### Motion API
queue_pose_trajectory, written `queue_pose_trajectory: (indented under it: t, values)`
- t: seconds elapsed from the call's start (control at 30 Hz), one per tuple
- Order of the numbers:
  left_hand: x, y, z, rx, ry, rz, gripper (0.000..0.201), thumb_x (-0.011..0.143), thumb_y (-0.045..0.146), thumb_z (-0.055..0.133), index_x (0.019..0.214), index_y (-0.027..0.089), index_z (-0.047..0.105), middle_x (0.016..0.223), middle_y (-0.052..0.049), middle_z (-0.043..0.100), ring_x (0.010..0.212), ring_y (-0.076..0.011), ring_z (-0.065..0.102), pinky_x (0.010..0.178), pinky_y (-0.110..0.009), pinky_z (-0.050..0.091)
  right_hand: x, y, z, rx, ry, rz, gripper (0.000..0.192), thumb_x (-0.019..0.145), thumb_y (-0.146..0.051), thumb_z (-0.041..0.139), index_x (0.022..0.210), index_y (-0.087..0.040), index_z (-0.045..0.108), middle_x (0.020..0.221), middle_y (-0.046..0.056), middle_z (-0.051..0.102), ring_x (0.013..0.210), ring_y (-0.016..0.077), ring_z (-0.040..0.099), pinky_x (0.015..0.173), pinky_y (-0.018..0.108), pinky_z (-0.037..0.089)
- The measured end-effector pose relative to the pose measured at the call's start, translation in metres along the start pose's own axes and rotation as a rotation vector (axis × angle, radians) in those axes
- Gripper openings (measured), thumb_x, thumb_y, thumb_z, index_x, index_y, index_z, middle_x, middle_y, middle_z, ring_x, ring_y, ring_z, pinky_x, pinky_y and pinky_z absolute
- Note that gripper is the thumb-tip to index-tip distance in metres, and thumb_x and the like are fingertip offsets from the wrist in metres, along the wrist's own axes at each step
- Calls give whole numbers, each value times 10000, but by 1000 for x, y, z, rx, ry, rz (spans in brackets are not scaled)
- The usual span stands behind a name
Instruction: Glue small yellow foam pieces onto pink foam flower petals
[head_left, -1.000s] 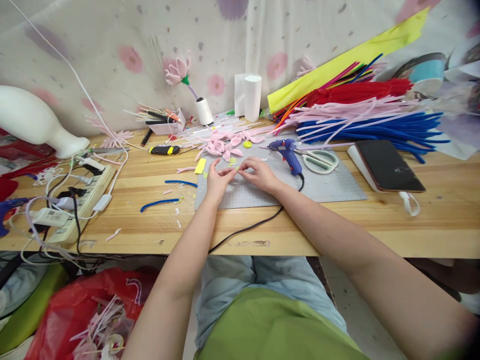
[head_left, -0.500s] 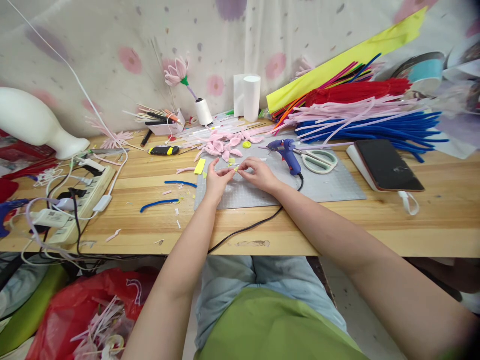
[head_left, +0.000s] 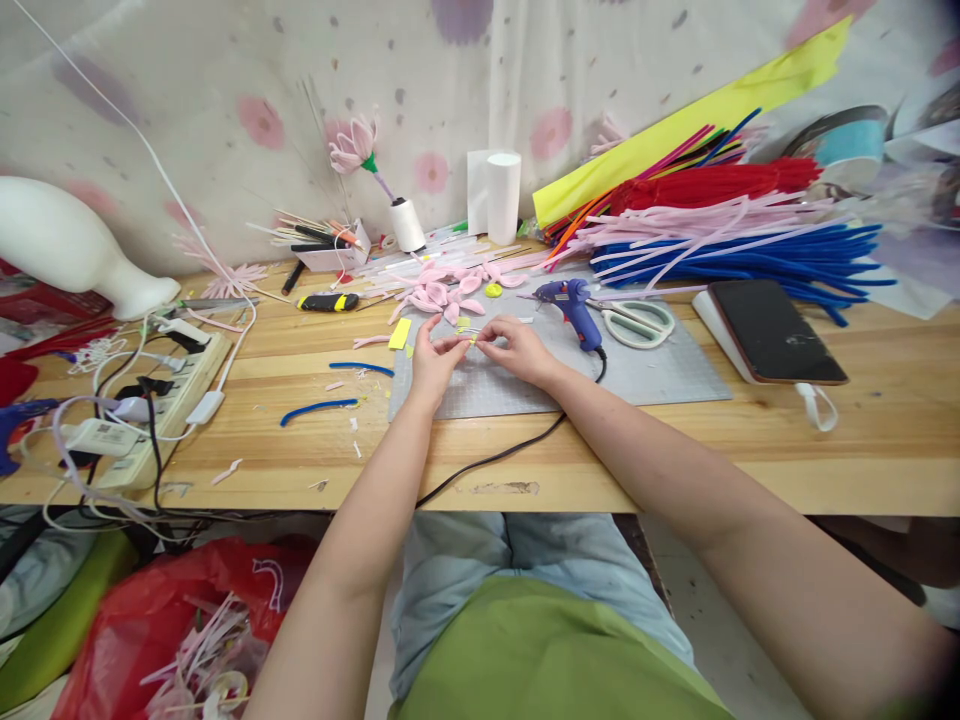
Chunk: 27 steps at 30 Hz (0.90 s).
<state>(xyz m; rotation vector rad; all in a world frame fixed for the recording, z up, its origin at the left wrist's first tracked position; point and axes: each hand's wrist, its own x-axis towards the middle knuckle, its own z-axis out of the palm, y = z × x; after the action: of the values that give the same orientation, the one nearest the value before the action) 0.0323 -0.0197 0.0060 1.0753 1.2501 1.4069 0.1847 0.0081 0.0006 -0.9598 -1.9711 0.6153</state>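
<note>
Right now both hands meet over the grey mat [head_left: 652, 372], and between the fingertips I pinch a tiny yellow bit [head_left: 472, 340]. My left hand [head_left: 435, 362] closes thumb and forefinger on its near end; my right hand [head_left: 519, 348] nips the other end the same way, the other fingers curled loosely. The bit sits just above the mat, at its back left part, too small for me to tell its shape or whether it is a strip or a short length of stem.

I judge I am in the fine shaping step: rolling or folding this yellow bit between two pinches. Just behind my fingers lie the pink petals [head_left: 442, 290] in a loose heap, with a yellow strip [head_left: 400, 332] at the mat's left edge. The glue gun [head_left: 574, 305] stands just beside my right hand, its cord running off under my wrist, and the scissors [head_left: 637, 322] lie beyond it.

A next move, as I see it, calls for a small, steady twist with both pinches kept tight, since the bit is slight and would slip easily. The gun's nozzle is close, so my right hand should keep clear of it.
</note>
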Motion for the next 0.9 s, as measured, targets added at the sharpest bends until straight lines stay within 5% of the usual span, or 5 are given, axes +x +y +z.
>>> queue_pose_trajectory:
  t: [0.27,0.4,0.63,0.73,0.9]
  values:
    - [2,0,0,1,20,6,680,602,187,733,1215,195,438,737,2,655,707,-136,639,657,-263,509,0,-2,-2,-39,-5,2,137,781,-308,540,740,-188,591,800,51,624,797,172,555,772,317,421]
    - [3,0,-2,-7,80,-1,646,602,192,725,1184,199,445,716,19,640,653,-107,616,614,-231,495,3,-13,-25,-148,-43,27,212,780,-367,562,840,-171,618,881,71,641,859,190,563,802,332,420]
    - [6,2,-6,-4,150,-20,596,606,173,700,1142,181,439,711,7,635,695,-116,619,627,-220,485,-1,-30,-116,-54,-571,214,338,734,-501,592,898,-222,687,914,37,686,822,176,616,728,296,456]
    - [6,3,-6,4,149,-29,597,610,167,690,1148,179,432,704,11,632,698,-116,616,628,-221,483,-12,-19,-151,-42,-760,499,428,732,-577,560,796,-170,680,811,78,681,727,163,613,659,289,445]
    - [5,2,-6,32,140,-30,594,621,175,682,1159,185,430,719,12,631,710,-114,621,641,-226,487,-20,14,-167,-575,-479,728,505,662,-658,600,720,-157,578,651,78,612,575,139,505,541,286,333]
